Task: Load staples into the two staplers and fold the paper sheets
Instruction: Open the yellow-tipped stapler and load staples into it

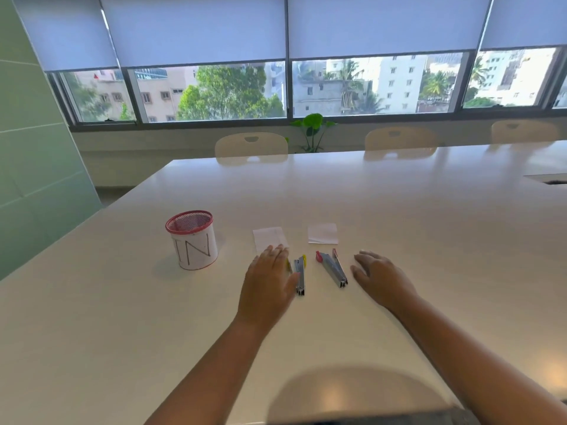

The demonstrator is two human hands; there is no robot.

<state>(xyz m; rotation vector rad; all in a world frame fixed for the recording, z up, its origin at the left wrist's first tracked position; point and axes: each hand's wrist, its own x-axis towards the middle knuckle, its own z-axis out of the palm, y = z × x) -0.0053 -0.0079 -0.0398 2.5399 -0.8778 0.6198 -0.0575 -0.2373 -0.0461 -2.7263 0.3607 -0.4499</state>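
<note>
Both forearms reach out over the white table point(399, 210). Left hand point(268, 280) lies flat, fingers spread, holding nothing, right against the yellow stapler point(300, 275) and covering part of it. Right hand point(379, 279) is flat and loose too, empty, just beside the red stapler point(333, 267). Both staplers are swung open, side by side between the hands. Just past them are two small white papers: left paper point(268, 237) has its near edge under the left fingertips, right paper point(322, 234) lies clear. Off to the left stands a red-rimmed mesh cup point(192, 239) marked "IN". Far side: chairs point(251, 147), a plant point(312, 130), windows.
</note>
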